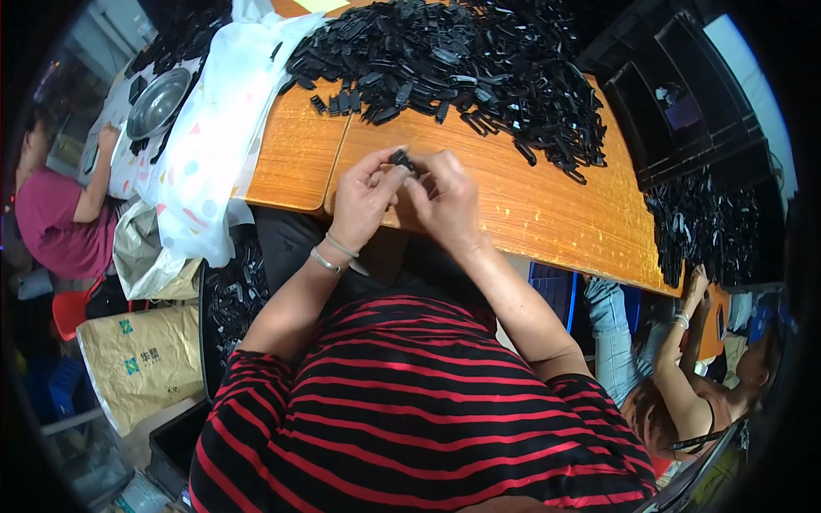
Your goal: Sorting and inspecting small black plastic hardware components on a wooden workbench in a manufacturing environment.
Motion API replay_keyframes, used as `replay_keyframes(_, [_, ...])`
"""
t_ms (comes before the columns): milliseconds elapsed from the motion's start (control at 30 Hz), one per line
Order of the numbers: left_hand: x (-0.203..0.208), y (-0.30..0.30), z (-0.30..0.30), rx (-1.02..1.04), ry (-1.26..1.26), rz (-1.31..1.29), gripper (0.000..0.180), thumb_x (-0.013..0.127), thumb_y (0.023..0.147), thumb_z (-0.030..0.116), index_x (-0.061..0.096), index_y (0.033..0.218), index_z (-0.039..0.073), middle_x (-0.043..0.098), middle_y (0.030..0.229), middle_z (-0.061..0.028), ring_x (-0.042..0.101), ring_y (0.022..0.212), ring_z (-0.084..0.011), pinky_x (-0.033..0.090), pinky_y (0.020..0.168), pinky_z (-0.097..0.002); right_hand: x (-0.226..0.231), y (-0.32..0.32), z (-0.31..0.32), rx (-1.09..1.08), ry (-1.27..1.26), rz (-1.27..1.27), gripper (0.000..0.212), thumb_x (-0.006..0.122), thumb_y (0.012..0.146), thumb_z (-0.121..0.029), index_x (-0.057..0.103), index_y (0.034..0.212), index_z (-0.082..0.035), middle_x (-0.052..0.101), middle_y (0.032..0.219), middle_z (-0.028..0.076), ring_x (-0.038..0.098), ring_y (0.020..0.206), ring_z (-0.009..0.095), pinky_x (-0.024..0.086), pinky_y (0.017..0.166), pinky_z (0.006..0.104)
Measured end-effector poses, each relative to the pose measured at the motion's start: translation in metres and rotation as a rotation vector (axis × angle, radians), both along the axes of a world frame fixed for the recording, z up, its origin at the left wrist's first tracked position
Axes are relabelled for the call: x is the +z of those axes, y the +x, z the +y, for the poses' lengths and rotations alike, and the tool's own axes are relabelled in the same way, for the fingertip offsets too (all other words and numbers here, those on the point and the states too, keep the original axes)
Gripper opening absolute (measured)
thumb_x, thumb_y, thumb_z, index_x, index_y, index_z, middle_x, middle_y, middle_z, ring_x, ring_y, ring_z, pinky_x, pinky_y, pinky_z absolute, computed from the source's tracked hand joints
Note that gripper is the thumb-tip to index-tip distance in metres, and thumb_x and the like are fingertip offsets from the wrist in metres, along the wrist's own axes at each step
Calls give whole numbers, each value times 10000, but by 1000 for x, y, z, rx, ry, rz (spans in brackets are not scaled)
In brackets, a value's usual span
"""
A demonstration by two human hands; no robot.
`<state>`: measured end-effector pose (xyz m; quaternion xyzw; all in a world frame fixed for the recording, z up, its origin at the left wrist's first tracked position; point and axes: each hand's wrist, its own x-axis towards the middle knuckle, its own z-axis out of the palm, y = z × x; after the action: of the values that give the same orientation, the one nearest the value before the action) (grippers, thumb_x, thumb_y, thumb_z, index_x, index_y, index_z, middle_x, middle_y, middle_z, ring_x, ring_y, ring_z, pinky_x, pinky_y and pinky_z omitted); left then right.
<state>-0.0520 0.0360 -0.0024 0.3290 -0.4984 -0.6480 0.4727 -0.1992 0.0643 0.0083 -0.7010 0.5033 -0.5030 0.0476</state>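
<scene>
A small black plastic part (402,161) is held between my two hands, just above the near edge of the wooden table (513,205). My left hand (364,195) pinches it with thumb and fingers. From the other side my right hand (448,198) closes its fingertips on the same part. Fingers cover much of it, so its exact kind cannot be made out. Beyond my hands a large heap of similar black plastic parts (428,60) spreads over the table. A few separate pieces (342,103) lie at the heap's near left edge.
A white patterned plastic sheet (214,128) drapes at the left, near a metal bowl (160,103). Below it stand a paper sack (145,359) and a black crate of parts (235,291). Black bins (676,103) rise at the right. Co-workers sit on both sides.
</scene>
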Motion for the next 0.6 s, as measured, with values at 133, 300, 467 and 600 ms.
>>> replay_keyframes(133, [6,0,4,41,-140,-58,225,586,962,160,619,1117,2,633,856,8,520,661,-7,412,569,-155,2,11,12,-39,104,-46,358,763,741,-67,588,1051,-30,561,859,114,621,667,241,501,555,333])
replay_keyframes(300, [21,2,3,-68,-131,-11,298,504,1012,289,599,918,23,590,786,-2,526,689,-44,429,594,-183,10,24,20,83,254,-170,538,764,731,-90,501,1200,-59,574,933,128,614,756,288,512,639,381])
replay_keyframes(467, [39,18,9,-32,-51,51,313,503,1012,294,577,861,31,566,763,0,519,674,-56,429,599,-197,9,47,14,128,138,-236,516,745,779,-105,484,1217,-23,566,766,86,571,547,184,464,510,303])
replay_keyframes(600, [41,63,23,-49,-52,-196,310,452,1025,229,579,839,17,559,731,-8,514,658,-71,440,605,-219,13,52,14,303,397,-184,525,765,791,-179,497,1221,-44,584,790,86,600,614,199,482,554,327])
